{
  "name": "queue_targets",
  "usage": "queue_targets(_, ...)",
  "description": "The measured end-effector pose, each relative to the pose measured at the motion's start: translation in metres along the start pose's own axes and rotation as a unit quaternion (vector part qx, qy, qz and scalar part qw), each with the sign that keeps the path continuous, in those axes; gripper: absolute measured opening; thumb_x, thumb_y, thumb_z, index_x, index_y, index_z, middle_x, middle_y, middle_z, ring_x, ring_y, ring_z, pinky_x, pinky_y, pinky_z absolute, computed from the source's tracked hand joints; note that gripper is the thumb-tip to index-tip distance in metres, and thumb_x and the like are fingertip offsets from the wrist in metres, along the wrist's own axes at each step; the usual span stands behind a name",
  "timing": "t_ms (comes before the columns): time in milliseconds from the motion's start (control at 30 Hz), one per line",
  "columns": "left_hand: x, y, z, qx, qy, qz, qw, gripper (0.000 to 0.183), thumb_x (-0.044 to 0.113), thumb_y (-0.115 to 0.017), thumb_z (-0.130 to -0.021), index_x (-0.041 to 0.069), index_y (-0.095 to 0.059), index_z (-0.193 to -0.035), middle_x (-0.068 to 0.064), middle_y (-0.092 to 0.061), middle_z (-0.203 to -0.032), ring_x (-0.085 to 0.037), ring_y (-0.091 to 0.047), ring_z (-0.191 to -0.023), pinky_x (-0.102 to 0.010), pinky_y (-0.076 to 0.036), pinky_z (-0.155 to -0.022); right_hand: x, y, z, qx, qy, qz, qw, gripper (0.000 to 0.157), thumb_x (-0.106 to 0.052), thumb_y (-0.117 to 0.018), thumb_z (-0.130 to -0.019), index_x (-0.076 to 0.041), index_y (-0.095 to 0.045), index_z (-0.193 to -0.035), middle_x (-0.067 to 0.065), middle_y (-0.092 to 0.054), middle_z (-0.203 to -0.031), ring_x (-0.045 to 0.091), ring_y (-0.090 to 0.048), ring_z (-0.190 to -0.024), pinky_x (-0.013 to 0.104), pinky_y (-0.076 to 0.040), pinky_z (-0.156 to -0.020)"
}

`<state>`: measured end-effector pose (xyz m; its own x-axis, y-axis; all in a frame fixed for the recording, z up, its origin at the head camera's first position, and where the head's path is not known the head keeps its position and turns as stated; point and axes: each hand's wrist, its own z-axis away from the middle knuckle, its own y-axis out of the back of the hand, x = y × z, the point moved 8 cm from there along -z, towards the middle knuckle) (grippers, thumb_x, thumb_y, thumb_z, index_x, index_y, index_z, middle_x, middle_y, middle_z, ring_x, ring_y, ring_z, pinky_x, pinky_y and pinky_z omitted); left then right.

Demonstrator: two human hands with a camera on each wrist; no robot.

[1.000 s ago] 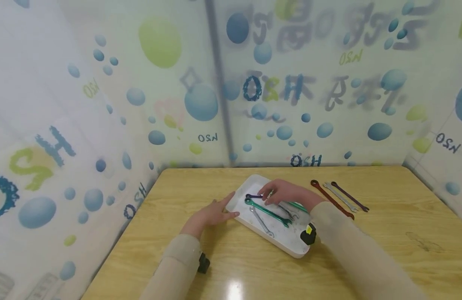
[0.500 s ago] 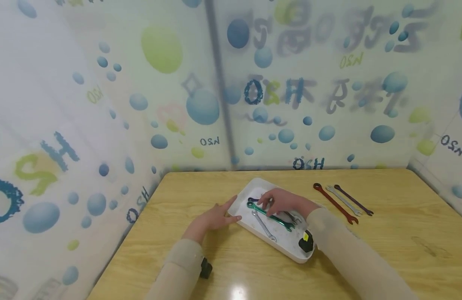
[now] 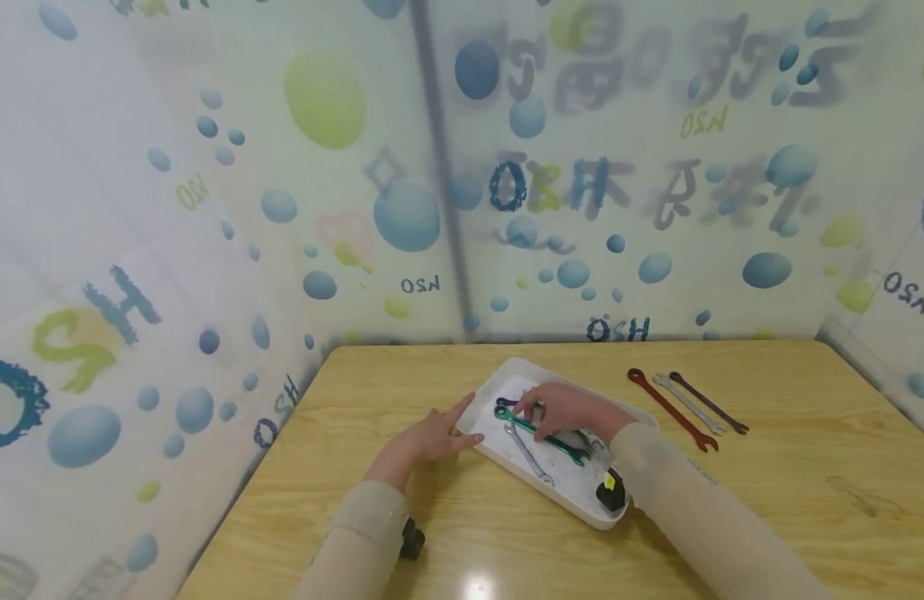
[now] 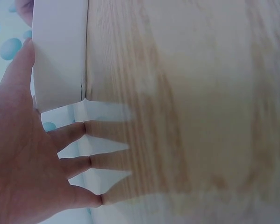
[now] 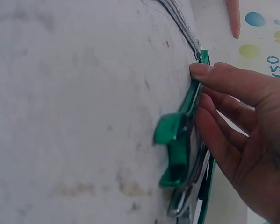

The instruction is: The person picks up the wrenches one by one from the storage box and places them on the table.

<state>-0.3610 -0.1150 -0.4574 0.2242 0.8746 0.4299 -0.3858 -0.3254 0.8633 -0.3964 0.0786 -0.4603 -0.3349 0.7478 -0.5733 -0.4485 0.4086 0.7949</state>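
A white tray (image 3: 514,383) holding several wrenches lies at an angle on the wooden table. My right hand (image 3: 570,410) reaches into it and pinches a green wrench (image 3: 570,448) near the middle of its shaft. In the right wrist view the thumb (image 5: 203,70) presses one side of that green wrench (image 5: 177,149), with fingers behind it. In front of it lies a silver wrench (image 3: 527,454). A purple wrench (image 3: 505,402) is partly hidden by my right hand. My left hand (image 3: 427,435) touches the tray's left end, fingers spread and fairly straight, thumb along the near wall.
Right of the tray, a red wrench (image 3: 671,408), a silver wrench (image 3: 690,402) and a purple wrench (image 3: 709,402) lie side by side on the table (image 3: 791,500). Patterned walls (image 3: 656,317) stand behind the table and at its sides.
My right hand has shifted from the purple wrench to the green wrench and now pinches it. The left hand stays at the tray's end. The head view has tilted slightly.
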Motion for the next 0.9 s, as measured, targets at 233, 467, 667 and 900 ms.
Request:
queue_targets(233, -0.0023, -0.003, 0.0009, -0.005, 0.007, 0.004, 1.0, 0.076, 0.063, -0.051, -0.093, 0.039, -0.017, -0.156, -0.004, -0.033, -0.156, -0.046, -0.017, -0.143, -0.069, -0.022, -0.105, -0.001, -0.0035, 0.0007, -0.002, -0.006, -0.003, 1.0, 0.039, -0.01, -0.081, -0.078, -0.026, -0.07, -0.113, -0.011, -0.063, -0.09, 0.013, -0.057, -0.079, 0.03, -0.049, -0.072)
queue_targets(467, -0.0008, -0.0028, 0.0023, -0.006, 0.002, 0.0, 1.0, 0.077, 0.062, -0.05, -0.093, 0.037, -0.016, -0.156, -0.006, -0.035, -0.155, -0.047, -0.019, -0.142, -0.067, -0.023, -0.106, -0.0032, -0.0038, 0.0024, -0.002, 0.005, -0.006, 1.0, 0.035, -0.007, -0.079, -0.078, -0.023, -0.071, -0.108, -0.01, -0.063, -0.088, 0.013, -0.057, -0.079, 0.032, -0.049, -0.075)
queue_targets(667, -0.0027, -0.0011, -0.0007, -0.002, 0.001, 0.0, 1.0, 0.077, 0.064, -0.05, -0.092, 0.039, -0.016, -0.156, -0.007, -0.037, -0.153, -0.047, -0.019, -0.142, -0.068, -0.022, -0.106, -0.0025, -0.0009, 0.0019, 0.001, -0.002, -0.01, 1.0, 0.039, -0.005, -0.077, -0.077, -0.023, -0.071, -0.111, -0.009, -0.063, -0.09, 0.014, -0.057, -0.08, 0.032, -0.049, -0.075)
queue_targets(900, -0.0024, -0.001, -0.0011, -0.001, 0.001, -0.001, 1.0, 0.078, 0.065, -0.051, -0.092, 0.038, -0.016, -0.156, -0.007, -0.038, -0.153, -0.046, -0.019, -0.142, -0.069, -0.024, -0.105, -0.0005, -0.0016, -0.0001, 0.004, -0.002, -0.005, 1.0, 0.041, -0.005, -0.074, -0.078, -0.022, -0.071, -0.115, -0.009, -0.063, -0.091, 0.013, -0.057, -0.081, 0.032, -0.049, -0.075)
